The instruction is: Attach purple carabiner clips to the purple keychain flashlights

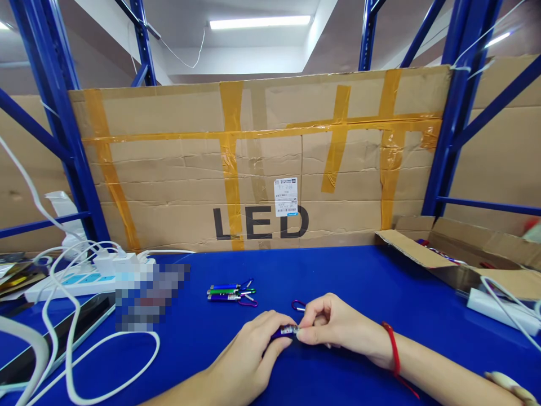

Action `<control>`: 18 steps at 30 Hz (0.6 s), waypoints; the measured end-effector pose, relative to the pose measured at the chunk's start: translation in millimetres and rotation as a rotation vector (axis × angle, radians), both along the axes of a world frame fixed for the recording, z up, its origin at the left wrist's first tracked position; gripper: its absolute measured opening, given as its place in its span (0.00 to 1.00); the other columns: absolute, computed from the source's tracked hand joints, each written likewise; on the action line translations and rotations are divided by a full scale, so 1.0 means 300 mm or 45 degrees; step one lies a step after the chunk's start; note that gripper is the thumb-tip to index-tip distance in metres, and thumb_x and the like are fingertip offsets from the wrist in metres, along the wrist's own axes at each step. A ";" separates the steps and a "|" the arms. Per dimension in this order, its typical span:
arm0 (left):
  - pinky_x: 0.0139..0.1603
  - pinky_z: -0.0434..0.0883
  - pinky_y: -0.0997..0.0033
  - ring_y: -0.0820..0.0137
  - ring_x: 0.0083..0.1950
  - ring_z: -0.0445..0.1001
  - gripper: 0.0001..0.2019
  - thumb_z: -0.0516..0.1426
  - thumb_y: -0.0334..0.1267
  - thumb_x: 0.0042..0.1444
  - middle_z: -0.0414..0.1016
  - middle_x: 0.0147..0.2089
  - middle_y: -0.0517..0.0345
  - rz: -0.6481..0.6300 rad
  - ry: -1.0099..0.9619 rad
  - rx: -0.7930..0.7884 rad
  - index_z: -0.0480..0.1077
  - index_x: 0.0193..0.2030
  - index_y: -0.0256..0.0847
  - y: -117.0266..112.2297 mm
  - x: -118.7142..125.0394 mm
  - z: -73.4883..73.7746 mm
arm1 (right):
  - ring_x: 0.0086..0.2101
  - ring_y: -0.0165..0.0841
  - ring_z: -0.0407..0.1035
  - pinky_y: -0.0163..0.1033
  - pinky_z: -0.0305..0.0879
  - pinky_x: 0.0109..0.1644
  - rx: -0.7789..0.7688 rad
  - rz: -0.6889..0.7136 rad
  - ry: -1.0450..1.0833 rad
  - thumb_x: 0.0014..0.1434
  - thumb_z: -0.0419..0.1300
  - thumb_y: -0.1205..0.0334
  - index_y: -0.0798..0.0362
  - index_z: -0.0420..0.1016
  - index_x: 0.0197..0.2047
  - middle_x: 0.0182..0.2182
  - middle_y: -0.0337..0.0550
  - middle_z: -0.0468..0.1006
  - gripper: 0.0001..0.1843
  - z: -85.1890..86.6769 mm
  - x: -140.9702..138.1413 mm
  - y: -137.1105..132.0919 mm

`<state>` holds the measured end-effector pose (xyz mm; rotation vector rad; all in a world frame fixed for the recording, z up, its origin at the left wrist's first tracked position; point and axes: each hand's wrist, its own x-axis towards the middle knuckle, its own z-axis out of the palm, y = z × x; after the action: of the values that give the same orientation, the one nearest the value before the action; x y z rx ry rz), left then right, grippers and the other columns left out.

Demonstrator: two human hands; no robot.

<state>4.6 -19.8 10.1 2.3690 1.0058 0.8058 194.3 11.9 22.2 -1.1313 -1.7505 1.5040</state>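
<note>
My left hand point(253, 352) closes its thumb and fingers around a small dark blue tube with a printed label, which looks like a keychain flashlight point(287, 331). At the tube's right end, my right hand point(327, 324) pinches the silvery tip between thumb and forefinger; its other fingers are curled. A purple carabiner clip point(297, 305) pokes out beside the right fingers, and where it attaches is hidden. Farther back on the blue table point(203, 361), several similar slim tubes point(224, 292) in blue, green and purple lie side by side, their carabiner clips pointing right.
On the left are a white power strip point(91, 282), looping white cables point(156, 338) and a dark-screened device point(80, 327). An open cardboard box point(448, 254) stands at the back right, near a white block with a cable point(501, 310). A taped cardboard panel point(177, 192) closes off the rear.
</note>
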 end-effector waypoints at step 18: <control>0.41 0.64 0.76 0.72 0.39 0.68 0.13 0.44 0.34 0.61 0.70 0.39 0.61 0.030 0.133 0.030 0.65 0.48 0.49 -0.004 -0.008 0.001 | 0.14 0.18 0.52 0.27 0.44 0.17 -0.035 0.014 -0.037 0.33 0.70 0.53 0.59 0.68 0.19 0.11 0.31 0.62 0.20 0.000 -0.004 0.000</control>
<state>2.3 -21.1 10.4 2.4453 1.0728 0.7123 193.0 11.7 22.1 -1.1650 -1.7631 1.5299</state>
